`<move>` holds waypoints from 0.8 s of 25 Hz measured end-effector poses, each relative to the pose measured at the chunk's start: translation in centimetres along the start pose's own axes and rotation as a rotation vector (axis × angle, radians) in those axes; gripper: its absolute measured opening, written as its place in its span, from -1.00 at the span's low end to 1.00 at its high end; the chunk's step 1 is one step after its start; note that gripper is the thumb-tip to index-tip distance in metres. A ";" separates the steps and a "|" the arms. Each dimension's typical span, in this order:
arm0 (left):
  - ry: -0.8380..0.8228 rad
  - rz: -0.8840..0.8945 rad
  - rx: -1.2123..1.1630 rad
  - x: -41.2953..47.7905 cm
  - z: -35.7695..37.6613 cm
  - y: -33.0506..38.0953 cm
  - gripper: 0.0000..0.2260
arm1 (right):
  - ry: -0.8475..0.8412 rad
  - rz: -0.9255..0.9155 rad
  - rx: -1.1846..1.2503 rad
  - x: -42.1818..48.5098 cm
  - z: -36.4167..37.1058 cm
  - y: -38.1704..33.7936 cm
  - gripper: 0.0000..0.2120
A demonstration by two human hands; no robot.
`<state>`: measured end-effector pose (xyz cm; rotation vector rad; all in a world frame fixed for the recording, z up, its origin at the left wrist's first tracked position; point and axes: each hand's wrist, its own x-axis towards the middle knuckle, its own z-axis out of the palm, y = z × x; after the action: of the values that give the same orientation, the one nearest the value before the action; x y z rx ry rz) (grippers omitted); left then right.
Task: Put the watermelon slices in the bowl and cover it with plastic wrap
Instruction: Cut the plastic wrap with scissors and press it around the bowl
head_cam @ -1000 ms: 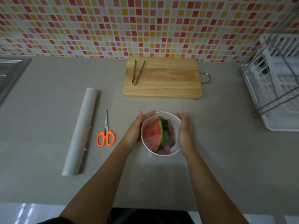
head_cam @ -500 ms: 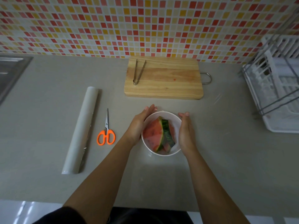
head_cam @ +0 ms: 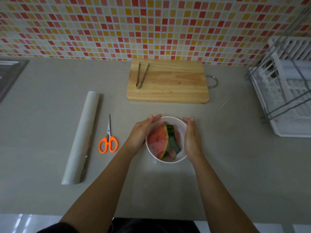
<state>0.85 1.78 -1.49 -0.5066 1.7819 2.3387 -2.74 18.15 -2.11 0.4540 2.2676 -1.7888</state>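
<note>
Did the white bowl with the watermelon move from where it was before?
No. The bowl sits at the same spot in front of the cutting board as before.

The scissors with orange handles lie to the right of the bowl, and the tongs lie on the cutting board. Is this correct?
Not quite: in the head view the scissors lie to the left of the bowl. The tongs do lie on the cutting board.

We log the counter (head_cam: 50,123) as matt grey, smooth; the cutting board (head_cam: 173,84) — pale wood, grain showing; the tongs (head_cam: 141,76) bare metal; the scissors (head_cam: 109,132) — metal blades, glossy orange plastic handles; the bowl (head_cam: 173,118) smooth white; the plastic wrap roll (head_cam: 82,137) translucent, faintly shiny.
</note>
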 end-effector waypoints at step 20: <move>0.239 0.084 0.633 1.1 0.1 0.8 -0.60 | 0.017 0.000 -0.022 -0.2 0.0 -0.3 -0.30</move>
<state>-0.43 1.57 -1.12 -0.6249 2.5362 1.6542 -2.65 18.06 -1.80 0.4668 2.2960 -1.7643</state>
